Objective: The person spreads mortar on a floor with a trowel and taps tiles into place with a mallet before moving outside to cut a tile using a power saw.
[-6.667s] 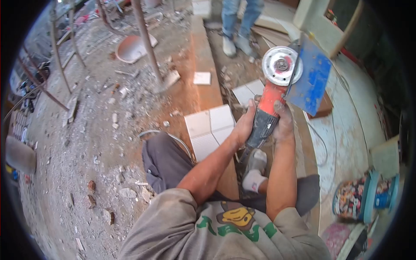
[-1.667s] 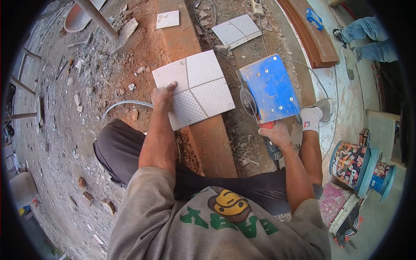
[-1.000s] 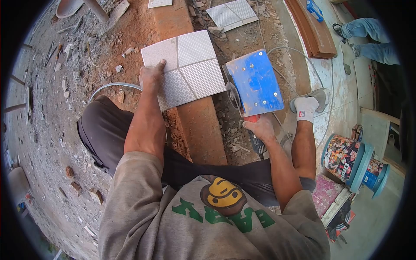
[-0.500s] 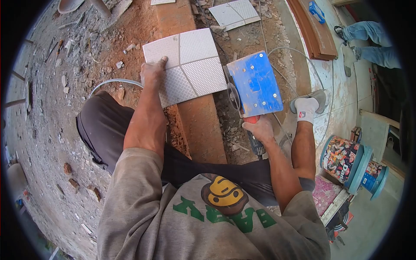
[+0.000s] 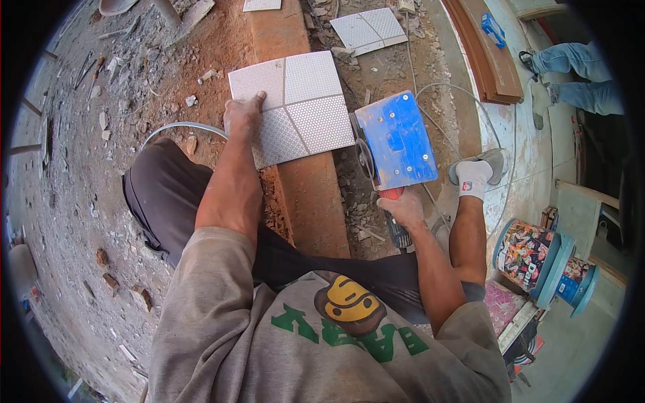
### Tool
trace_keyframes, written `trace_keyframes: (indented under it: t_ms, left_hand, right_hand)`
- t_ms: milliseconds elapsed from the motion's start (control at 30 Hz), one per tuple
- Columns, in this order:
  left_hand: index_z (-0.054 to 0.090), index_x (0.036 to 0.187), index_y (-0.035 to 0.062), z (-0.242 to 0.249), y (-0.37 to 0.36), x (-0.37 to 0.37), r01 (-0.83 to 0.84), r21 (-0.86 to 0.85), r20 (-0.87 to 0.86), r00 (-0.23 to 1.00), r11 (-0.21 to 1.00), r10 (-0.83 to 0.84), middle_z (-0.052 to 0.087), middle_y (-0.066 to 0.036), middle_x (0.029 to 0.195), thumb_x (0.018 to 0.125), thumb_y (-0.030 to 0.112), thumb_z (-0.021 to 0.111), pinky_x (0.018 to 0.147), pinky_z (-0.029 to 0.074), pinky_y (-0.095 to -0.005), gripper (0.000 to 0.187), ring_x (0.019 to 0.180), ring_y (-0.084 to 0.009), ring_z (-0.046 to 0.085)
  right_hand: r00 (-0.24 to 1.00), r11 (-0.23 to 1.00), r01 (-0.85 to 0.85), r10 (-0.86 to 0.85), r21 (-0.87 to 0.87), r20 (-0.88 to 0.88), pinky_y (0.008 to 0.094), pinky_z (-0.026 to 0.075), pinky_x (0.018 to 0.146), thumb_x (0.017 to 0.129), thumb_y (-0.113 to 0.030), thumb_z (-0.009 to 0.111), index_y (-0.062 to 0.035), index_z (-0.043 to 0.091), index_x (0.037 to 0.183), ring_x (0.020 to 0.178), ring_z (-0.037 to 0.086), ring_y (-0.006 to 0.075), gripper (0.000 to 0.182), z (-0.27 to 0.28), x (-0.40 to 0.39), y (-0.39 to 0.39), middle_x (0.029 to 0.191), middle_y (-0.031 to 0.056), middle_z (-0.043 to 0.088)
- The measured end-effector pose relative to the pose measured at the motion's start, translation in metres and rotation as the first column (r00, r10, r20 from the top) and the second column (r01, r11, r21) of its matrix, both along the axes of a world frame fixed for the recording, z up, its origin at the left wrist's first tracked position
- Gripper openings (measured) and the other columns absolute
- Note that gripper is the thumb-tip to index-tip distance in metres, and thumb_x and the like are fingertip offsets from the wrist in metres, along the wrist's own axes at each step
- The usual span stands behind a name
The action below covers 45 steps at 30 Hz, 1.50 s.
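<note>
My left hand (image 5: 244, 115) grips the left edge of a patterned white-and-grey floor tile (image 5: 312, 119), thumb on top and fingers hidden beneath. The tile lies across a reddish-brown beam (image 5: 312, 201). In my right hand (image 5: 404, 207) is a handheld tile saw (image 5: 398, 138), held by its red and dark body. Its blue base plate faces up at me. The round blade (image 5: 363, 158) stands on the plate's left side, beside the tile's right edge with a small gap between them.
Another patterned tile (image 5: 369, 30) lies on the rubble ahead. Brown boards (image 5: 480, 57) with a small blue box (image 5: 494, 31) lie at upper right, near a person's jeans-clad legs (image 5: 578, 74). Cables (image 5: 500, 134) loop by my foot. Buckets (image 5: 527, 258) stand at right.
The view has shifted slightly, so the tile and most surroundings sit a little lower and further right. Both hands keep their holds; the saw stays beside the tile.
</note>
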<state>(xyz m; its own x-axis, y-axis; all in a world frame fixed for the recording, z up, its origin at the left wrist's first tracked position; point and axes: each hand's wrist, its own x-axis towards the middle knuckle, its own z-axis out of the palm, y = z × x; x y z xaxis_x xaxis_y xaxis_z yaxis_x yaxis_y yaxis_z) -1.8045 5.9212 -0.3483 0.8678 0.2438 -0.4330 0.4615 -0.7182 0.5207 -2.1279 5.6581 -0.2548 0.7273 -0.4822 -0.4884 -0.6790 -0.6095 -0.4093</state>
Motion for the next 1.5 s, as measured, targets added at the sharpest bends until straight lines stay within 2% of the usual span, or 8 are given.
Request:
trace_keyframes:
  t_ms: [533, 1133, 1200, 1233, 1300, 1333, 1400, 1500]
  left_hand:
    - [0.070, 0.090, -0.0049, 0.004, -0.002, -0.002, -0.006, 0.002, 0.026, 1.000, 1.000, 0.006, 0.068, -0.023, 0.097, 0.069, 0.057, 0.072, 0.085, 0.048, -0.0411, 0.066, 0.096, -0.0352, 0.065]
    - [0.071, 0.084, -0.0038, 0.003, -0.001, -0.003, -0.025, -0.018, 0.050, 0.998, 1.000, 0.026, 0.068, -0.023, 0.094, 0.071, 0.055, 0.072, 0.084, 0.048, -0.0409, 0.060, 0.093, -0.0356, 0.066]
    - [0.049, 0.120, -0.0052, 0.013, 0.000, -0.002, 0.010, -0.089, -0.097, 0.995, 0.996, -0.019, 0.060, -0.024, 0.117, 0.070, 0.055, 0.074, 0.094, 0.046, -0.0417, 0.082, 0.110, -0.0366, 0.059]
    - [0.049, 0.120, -0.0052, 0.010, -0.001, -0.003, 0.008, -0.088, -0.095, 0.995, 0.996, -0.017, 0.060, -0.024, 0.117, 0.070, 0.055, 0.074, 0.094, 0.046, -0.0417, 0.082, 0.110, -0.0366, 0.059]
    - [0.069, 0.085, -0.0056, 0.005, -0.002, -0.006, 0.006, -0.022, 0.086, 0.996, 1.000, -0.004, 0.068, -0.024, 0.092, 0.071, 0.052, 0.074, 0.083, 0.049, -0.0409, 0.059, 0.092, -0.0359, 0.066]
    - [0.069, 0.085, -0.0056, 0.003, -0.001, -0.003, 0.002, -0.022, 0.090, 0.996, 1.000, 0.000, 0.068, -0.024, 0.092, 0.071, 0.052, 0.074, 0.083, 0.049, -0.0409, 0.059, 0.092, -0.0359, 0.066]
    - [0.049, 0.119, -0.0055, 0.012, -0.001, -0.002, 0.003, -0.065, -0.090, 0.996, 0.998, -0.009, 0.060, -0.025, 0.117, 0.070, 0.056, 0.074, 0.094, 0.046, -0.0422, 0.083, 0.111, -0.0364, 0.059]
    - [0.048, 0.120, -0.0054, 0.015, -0.002, -0.003, -0.003, -0.062, -0.087, 0.996, 0.998, -0.002, 0.060, -0.025, 0.117, 0.070, 0.056, 0.074, 0.094, 0.046, -0.0424, 0.083, 0.111, -0.0365, 0.058]
  right_hand:
    - [1.000, 0.999, -0.004, 0.005, 0.039, -0.019, 0.0437, 0.048, 0.084, 0.060, -0.033, 0.072, -0.0039, 0.062, 0.106, 0.095, 0.061, 0.0381, 0.055, 0.006, 0.003, 0.000, 0.102, 0.0220, 0.063]
    - [0.999, 0.999, -0.028, 0.029, 0.031, -0.023, 0.0448, 0.048, 0.084, 0.060, -0.035, 0.071, -0.0037, 0.062, 0.107, 0.096, 0.060, 0.0393, 0.058, 0.009, 0.006, 0.000, 0.103, 0.0228, 0.063]
    - [0.999, 0.998, -0.033, 0.035, 0.049, -0.032, 0.0445, 0.048, 0.084, 0.060, -0.035, 0.071, -0.0017, 0.060, 0.108, 0.096, 0.060, 0.0392, 0.060, 0.001, 0.002, -0.004, 0.104, 0.0235, 0.063]
    - [0.999, 0.998, -0.035, 0.037, 0.050, -0.030, 0.0445, 0.048, 0.084, 0.060, -0.035, 0.071, -0.0017, 0.060, 0.108, 0.096, 0.060, 0.0392, 0.060, -0.002, 0.001, -0.005, 0.104, 0.0235, 0.063]
    - [1.000, 0.999, 0.014, -0.014, 0.042, -0.021, 0.0440, 0.048, 0.084, 0.059, -0.035, 0.072, 0.0003, 0.060, 0.109, 0.096, 0.061, 0.0392, 0.062, -0.005, -0.001, -0.005, 0.103, 0.0242, 0.063]
    - [1.000, 0.999, 0.010, -0.010, 0.043, -0.017, 0.0440, 0.048, 0.084, 0.059, -0.035, 0.072, 0.0003, 0.060, 0.109, 0.096, 0.061, 0.0392, 0.062, -0.006, -0.002, -0.006, 0.103, 0.0242, 0.063]
    - [1.000, 0.999, 0.013, -0.013, 0.041, -0.004, 0.0433, 0.048, 0.084, 0.059, -0.036, 0.073, 0.0009, 0.059, 0.108, 0.097, 0.060, 0.0393, 0.063, -0.005, -0.001, -0.005, 0.103, 0.0243, 0.062]
    - [1.000, 1.000, -0.007, 0.007, 0.029, -0.008, 0.0427, 0.048, 0.084, 0.059, -0.036, 0.073, 0.0008, 0.059, 0.109, 0.097, 0.060, 0.0392, 0.064, -0.004, 0.000, -0.005, 0.104, 0.0244, 0.062]
